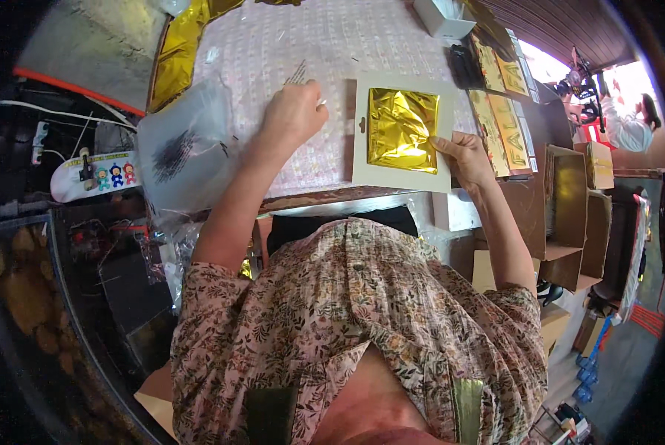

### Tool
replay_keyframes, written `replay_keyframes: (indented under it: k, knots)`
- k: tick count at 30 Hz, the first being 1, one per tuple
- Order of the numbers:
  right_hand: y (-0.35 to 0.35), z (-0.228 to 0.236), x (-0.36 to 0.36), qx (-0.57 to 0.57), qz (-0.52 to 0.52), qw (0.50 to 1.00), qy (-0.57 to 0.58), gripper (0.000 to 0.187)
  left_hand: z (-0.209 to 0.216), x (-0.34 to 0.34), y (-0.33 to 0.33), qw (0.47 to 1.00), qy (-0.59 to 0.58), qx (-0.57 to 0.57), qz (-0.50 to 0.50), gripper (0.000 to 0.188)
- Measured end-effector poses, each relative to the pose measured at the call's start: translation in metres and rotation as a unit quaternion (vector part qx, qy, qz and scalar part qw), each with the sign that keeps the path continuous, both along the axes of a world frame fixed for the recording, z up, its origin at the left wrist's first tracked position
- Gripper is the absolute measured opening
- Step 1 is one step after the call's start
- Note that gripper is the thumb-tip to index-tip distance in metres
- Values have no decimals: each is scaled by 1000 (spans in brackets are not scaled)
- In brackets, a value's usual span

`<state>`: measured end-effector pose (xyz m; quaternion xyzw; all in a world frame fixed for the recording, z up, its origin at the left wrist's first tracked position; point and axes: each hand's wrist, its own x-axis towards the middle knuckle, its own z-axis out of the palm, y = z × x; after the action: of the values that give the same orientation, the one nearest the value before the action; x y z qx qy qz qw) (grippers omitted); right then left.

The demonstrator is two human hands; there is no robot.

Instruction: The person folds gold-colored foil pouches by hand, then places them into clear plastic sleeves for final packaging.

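Note:
My right hand (463, 157) grips the right edge of a pale card (360, 152), thumb on top. On the card's face lies a shiny gold foil packet (403, 130); a small hang hole shows near the card's left edge. To the left, my left hand (294, 113) is closed over the table, apart from the card. A small whitish bit shows at its fingertips, too small to name. Just beyond that hand lie several thin black strips (297, 73). More thin black pieces (175, 154) lie heaped on a stack of clear plastic bags (199, 111) by my left forearm.
The table (273, 37) has a pale patterned cover. Gold foil (176, 63) lines its far left edge. A white box (445, 18) stands far right, above printed gold-lettered packages (501, 133). Open cardboard boxes (566, 196) stand at right; another person (629, 126) is beyond.

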<state>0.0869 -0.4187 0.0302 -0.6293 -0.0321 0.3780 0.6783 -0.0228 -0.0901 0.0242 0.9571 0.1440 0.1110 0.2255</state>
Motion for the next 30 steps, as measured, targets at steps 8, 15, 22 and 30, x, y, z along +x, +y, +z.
replay_keyframes:
  k: [8, 15, 22, 30]
  knots:
    - [-3, -8, -3, 4, -2, 1000, -12, 11, 15, -9, -11, 994, 10, 80, -68, 20]
    - [1, -2, 1, -25, 24, 999, 7, 11, 3, -13, -2, 999, -29, -15, -33, 11]
    - [13, 1, 6, -64, 24, 997, 28, 12, -6, -24, -20, 994, -110, 2, -12, 11]
    - [15, -5, 20, -39, 17, 998, 40, 7, 1, -34, -32, 994, -98, -30, -27, 14]
